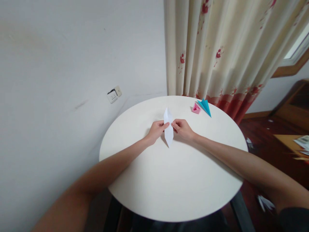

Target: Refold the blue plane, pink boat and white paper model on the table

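Note:
A white folded paper (168, 129), long and pointed at both ends, lies near the middle of the round white table (173, 180). My left hand (156, 129) pinches its left edge. My right hand (182, 129) pinches its right edge. Both hands rest on the tabletop with the paper between them.
A small pink folded paper shape (196, 108) and a blue folded paper piece (205, 106) sit at the table's far right. A floral curtain (224, 48) hangs behind. A wall socket (114, 94) is at the left. Papers lie on wooden furniture (293, 141) at the right.

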A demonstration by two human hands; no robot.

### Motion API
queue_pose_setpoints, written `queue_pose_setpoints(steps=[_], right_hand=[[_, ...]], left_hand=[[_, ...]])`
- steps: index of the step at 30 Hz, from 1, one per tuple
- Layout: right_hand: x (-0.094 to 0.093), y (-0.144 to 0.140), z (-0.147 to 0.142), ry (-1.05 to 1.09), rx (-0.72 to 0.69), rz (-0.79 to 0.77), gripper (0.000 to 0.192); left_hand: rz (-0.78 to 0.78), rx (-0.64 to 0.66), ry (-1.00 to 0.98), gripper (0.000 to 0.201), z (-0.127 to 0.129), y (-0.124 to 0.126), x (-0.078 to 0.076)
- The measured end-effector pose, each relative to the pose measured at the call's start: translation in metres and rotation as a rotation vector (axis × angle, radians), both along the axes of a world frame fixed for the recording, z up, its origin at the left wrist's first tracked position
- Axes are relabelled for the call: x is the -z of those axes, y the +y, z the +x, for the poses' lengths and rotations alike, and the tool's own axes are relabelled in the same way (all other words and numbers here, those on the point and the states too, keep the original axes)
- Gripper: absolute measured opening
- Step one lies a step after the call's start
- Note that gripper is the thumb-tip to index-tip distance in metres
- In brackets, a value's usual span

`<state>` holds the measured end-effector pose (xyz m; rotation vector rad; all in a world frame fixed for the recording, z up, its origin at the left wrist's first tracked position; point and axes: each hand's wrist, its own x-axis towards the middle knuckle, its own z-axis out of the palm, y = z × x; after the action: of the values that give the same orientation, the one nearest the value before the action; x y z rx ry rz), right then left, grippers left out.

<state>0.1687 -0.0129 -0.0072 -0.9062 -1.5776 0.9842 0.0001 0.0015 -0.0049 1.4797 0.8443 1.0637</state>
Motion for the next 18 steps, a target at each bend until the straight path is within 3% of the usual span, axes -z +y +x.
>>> queue_pose_setpoints(steps=[10, 18], right_hand=[[0.0039, -0.0026, 0.0007, -0.071, -0.023, 0.025, 0.04], [-0.0001, -0.0027, 0.0006, -0.043, 0.007, 0.017, 0.037]], left_hand=[[0.031, -0.031, 0.092, 0.044, -0.0051, -0.004, -0.0072], [0.012, -0.017, 0.043, 0.045, -0.002, -0.0014, -0.0048]])
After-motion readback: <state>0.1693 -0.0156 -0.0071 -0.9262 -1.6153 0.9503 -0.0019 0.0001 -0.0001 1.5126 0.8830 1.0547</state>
